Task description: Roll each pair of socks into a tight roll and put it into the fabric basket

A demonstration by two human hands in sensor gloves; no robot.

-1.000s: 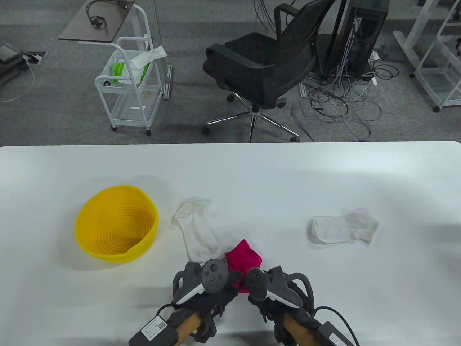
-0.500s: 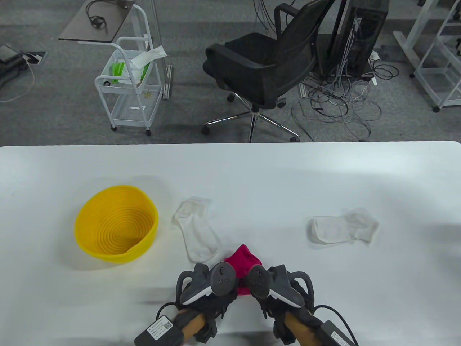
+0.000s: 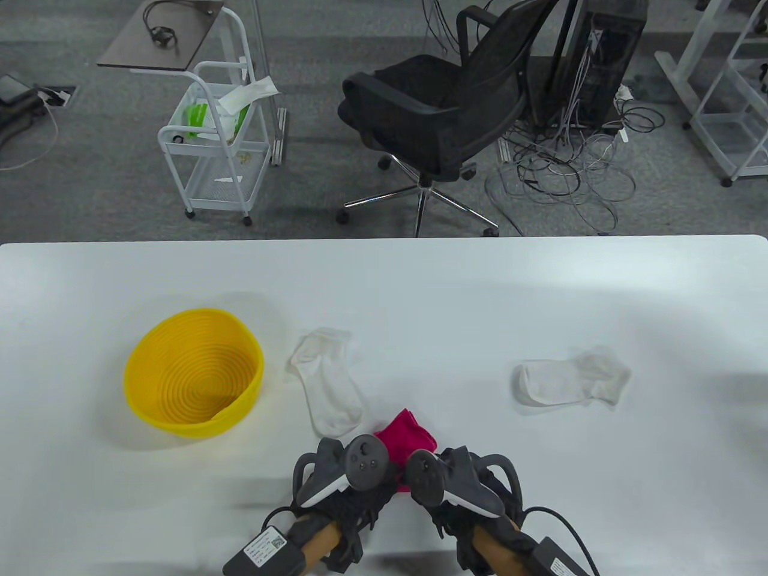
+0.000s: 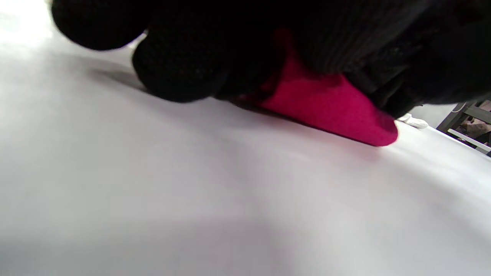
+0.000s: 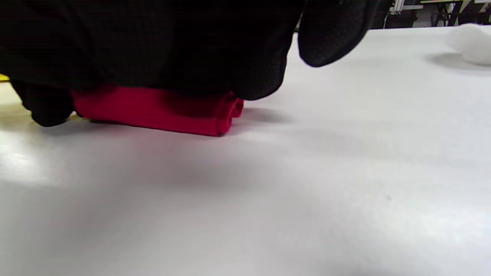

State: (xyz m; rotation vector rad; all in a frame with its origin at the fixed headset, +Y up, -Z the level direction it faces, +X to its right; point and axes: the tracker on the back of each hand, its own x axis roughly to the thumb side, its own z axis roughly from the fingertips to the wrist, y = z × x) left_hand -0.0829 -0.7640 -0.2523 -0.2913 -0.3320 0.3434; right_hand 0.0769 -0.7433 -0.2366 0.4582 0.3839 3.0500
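Less of the pink sock pair point(image 3: 407, 433) is being left uncovered than a second ago: its far edge is being drawn back toward the near edge of the bench point(image 3: 384, 282) (the visible patch is now shorter and narrower). The left hand point(image 3: 354, 480) is being brought rightward and slightly nearer, and the right hand point(image 3: 447, 483) is being shifted a little leftward, so the two trackers are being closed together over the fabric. In the right wrist view a rolled end of the sock pair is being pressed under the fingers point(image 5: 261, 76).
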